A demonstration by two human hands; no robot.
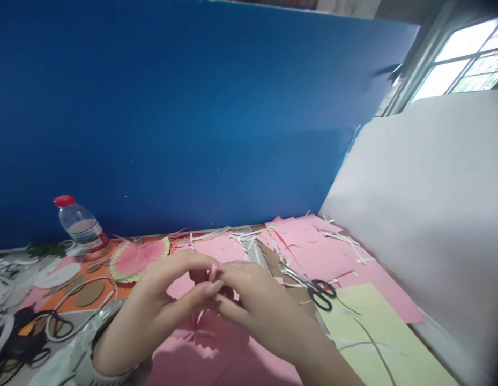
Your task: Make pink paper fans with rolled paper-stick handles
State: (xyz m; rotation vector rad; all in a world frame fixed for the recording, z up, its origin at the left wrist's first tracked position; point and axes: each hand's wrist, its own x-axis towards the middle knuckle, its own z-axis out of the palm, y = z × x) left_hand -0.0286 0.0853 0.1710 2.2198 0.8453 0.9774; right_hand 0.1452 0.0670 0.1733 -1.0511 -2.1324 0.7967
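Note:
My left hand (166, 292) and my right hand (254, 292) meet above the front of the table, with thumbs and fingertips closed together. Between them they pinch a small folded strip of pink paper (213, 272), mostly hidden by the fingers. Just under the hands lies a pink pleated paper piece (197, 335) with a zigzag edge, on a sheet of pink paper (232, 370). Behind my left hand rests a pink paper fan (138, 257) with a pale yellow rim. To the right of my right hand, black-handled scissors (321, 294) lie with their blades partly spread.
A red-capped plastic bottle (84, 228) stands at the back left, near cardboard discs (90, 294) and tangled black cables (23, 338). Pink sheets (313, 244) and white paper strips litter the back right. A pale yellow sheet (373, 321) covers the front right. A blue panel (192, 118) rises behind.

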